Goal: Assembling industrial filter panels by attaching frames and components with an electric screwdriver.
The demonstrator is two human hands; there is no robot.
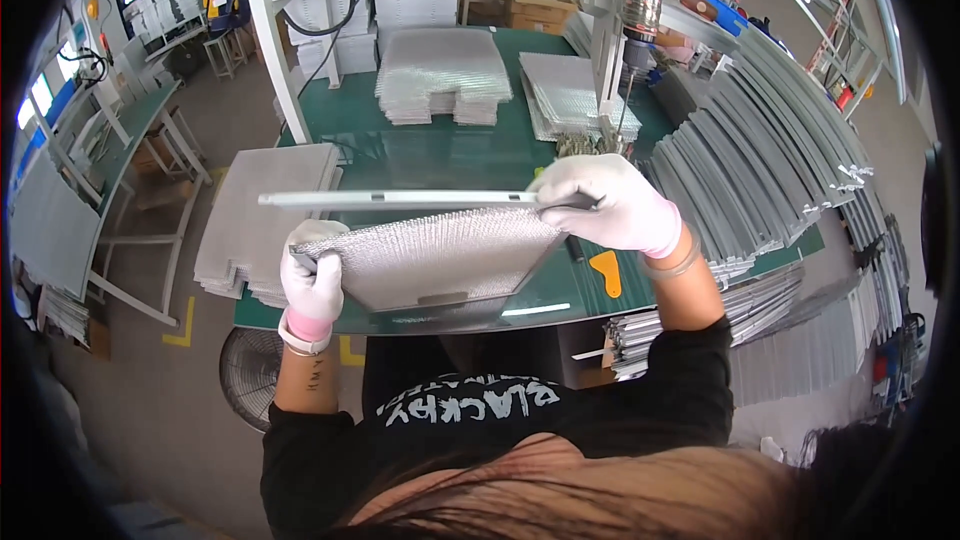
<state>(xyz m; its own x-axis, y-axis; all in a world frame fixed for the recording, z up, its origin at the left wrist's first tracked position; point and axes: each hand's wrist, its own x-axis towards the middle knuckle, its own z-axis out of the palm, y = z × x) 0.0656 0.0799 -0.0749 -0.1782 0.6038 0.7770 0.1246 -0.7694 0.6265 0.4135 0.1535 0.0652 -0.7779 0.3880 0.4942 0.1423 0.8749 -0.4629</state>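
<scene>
My left hand (314,280), in a white glove, is closed on the left corner of a silver metal mesh panel (440,260). The panel is tilted above the green tabletop, its near edge low by the table's front. A long pale metal strip (400,201) runs sideways just beyond the panel's far edge. Gripping its right end is my gloved right hand (615,202), fingers closed. The panel's far right corner lies by those same fingers; I cannot tell whether they hold it too. The strip's left end sticks out free, past my left hand.
Stacks of mesh sheets stand at the left (265,200), back (440,70) and back right (570,90). A drill (641,15) hangs upright over the table's far right. Rows of grey frames (760,140) line the right. A yellow-orange tool (606,273) lies near my right wrist.
</scene>
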